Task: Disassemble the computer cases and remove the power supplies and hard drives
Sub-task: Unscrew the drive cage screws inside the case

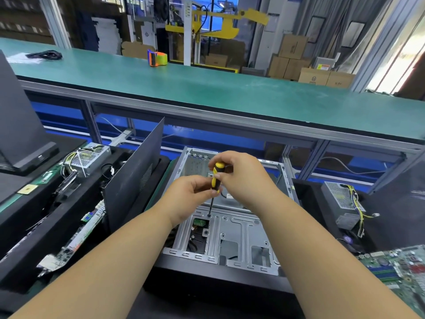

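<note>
While both hands work a yellow-and-black screwdriver (216, 178), the left hand (190, 196) pinching its lower handle and the right hand (243, 176) curled round the top, its tip sits on a screw in the metal bracket of the open computer case (232, 229) directly in front. Two power supplies (88, 157) already lie out, left and right (340, 199), and a motherboard (400, 268) lies at right, so this case looks largely stripped; what the bracket holds is hidden.
</note>
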Demonstrator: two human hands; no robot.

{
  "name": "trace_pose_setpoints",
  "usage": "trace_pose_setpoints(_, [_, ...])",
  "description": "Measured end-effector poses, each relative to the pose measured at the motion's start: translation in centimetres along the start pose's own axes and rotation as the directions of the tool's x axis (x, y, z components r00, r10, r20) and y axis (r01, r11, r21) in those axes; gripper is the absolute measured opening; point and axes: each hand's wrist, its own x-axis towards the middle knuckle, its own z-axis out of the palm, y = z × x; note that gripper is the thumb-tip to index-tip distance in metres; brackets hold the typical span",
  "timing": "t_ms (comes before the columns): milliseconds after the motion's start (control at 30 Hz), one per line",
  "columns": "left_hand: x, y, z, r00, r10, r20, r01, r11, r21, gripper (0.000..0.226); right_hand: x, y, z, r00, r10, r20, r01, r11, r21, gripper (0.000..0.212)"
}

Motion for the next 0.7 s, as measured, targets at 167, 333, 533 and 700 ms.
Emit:
trace_pose_setpoints(167, [0.1, -0.5, 0.2, 0.996, 0.034, -0.088, -0.033, 0.999, 0.006, 0.019, -0.1, -0.1, -0.2, 0.998, -0.051, 0.045, 0.052, 0.998, -0.024, 0.026])
trace_pose_setpoints(333, [0.1, -1.0, 0.5, 0.992, 0.089, -0.088, -0.095, 0.993, -0.063, 0.022, -0.1, -0.3, 0.7, 0.994, -0.080, -0.080, 0.065, 0.982, -0.177, 0.036])
trace_pose_setpoints(533, [0.3, -1.7, 0.6, 0.990, 0.121, -0.066, -0.120, 0.993, 0.018, 0.020, -0.3, -0.8, 1.3, 0.987, -0.056, -0.151, 0.033, 0.988, -0.150, 0.018])
trace_pose_setpoints(700, [-0.2, -3.5, -0.3, 0.993, -0.019, 0.115, -0.038, 0.880, 0.474, 0.038, -0.9, 0.0, 2.3, 0.975, -0.075, -0.210, 0.072, 0.997, -0.020, 0.017])
